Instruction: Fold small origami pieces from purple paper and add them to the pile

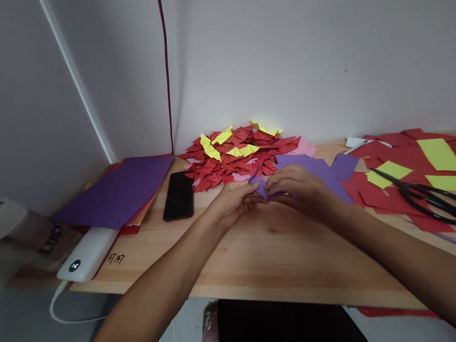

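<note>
Held over the middle of the desk, between the near edge and a heap of folded red, yellow and pink pieces by the far edge: a small, folded purple paper. Pinched from the left by thumb and fingers of the left hand, from the right by bent fingertips of the right hand, with hardly any gap between the two. Impossible to tell whether touching the wood or just clear of it.

Could well crease off line from here, through uneven pressure from the two sets of fingertips. Could also tear at a fold, given a sharp tug of one hand against the other, or spring open under too loose a pinch. Might, after a slip, be hard to pick out by colour among the purple sheets just beside the right hand, towards the far edge. Less likely trouble: a brush of the right forearm against the black scissors, well apart on red and yellow scraps near the right end of the desk.

Looks plain, matt and deep purple. Shows a short point at the top and slanting edges below, apparently thin enough to bend under light pressure. Seems much smaller than the purple sheets, closer to the folded pieces in the heap. Mostly hidden behind fingers, so too covered for a full outline or a count of folds.
</note>
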Demonstrator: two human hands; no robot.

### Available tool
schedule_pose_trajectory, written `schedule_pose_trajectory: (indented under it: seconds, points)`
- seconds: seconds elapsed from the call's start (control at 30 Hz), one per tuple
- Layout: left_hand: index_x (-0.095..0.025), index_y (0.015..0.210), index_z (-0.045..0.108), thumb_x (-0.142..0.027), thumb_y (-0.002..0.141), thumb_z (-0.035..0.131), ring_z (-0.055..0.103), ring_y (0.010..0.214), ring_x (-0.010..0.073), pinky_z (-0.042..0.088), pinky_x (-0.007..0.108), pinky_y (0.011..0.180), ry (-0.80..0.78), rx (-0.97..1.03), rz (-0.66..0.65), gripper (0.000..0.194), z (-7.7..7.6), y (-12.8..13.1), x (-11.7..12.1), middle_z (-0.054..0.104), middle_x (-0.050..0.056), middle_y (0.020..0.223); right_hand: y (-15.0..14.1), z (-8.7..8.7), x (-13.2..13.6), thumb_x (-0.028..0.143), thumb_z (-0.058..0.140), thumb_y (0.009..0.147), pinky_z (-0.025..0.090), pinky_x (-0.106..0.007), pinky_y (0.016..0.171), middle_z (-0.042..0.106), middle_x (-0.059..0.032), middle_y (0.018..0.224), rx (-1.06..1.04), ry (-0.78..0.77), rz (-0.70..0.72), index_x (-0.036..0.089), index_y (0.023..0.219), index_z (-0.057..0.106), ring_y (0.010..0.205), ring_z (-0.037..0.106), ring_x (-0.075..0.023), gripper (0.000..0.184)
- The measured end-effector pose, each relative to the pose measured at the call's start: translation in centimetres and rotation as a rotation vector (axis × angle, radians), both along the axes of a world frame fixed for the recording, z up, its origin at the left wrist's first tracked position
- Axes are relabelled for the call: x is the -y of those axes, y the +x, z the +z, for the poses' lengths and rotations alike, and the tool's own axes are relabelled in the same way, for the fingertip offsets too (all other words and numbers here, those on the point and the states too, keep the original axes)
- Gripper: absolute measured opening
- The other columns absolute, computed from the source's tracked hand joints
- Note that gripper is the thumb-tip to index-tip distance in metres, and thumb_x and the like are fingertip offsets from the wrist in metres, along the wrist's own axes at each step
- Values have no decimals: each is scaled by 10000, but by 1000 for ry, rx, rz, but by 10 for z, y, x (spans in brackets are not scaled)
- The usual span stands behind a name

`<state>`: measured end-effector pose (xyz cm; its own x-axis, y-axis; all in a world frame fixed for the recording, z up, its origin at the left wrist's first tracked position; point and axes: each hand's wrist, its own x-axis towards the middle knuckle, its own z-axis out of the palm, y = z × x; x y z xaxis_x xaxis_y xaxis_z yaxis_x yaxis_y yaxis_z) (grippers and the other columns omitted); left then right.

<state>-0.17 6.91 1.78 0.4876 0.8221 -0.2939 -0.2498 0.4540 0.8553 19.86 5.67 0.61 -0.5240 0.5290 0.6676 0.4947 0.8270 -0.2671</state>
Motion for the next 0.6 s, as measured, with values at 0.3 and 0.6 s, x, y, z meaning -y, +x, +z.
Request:
schedule_pose_trajectory:
  seconds: [0.3, 0.6]
  points:
    - [-83, 787, 668, -70, 846, 568, 672, 630, 121, 468, 235, 658, -43, 25, 31, 116, 2, 0, -1, 712, 72, 714, -2, -3, -1, 315, 609, 892, 460, -409, 833, 739, -38, 970, -4, -12, -34, 269, 850, 672, 946, 655, -228, 88]
    - [-80, 804, 689, -57, 825, 565, 717, 750, 158, 450, 231, 701, 30, 101, 44, 128, -1, 4, 2, 740, 101, 781, -10, -1, 9, 345, 620, 882, 515, -405, 840, 737, -39, 907, -280, -228, -167, 256, 829, 657, 899, 676, -217, 110]
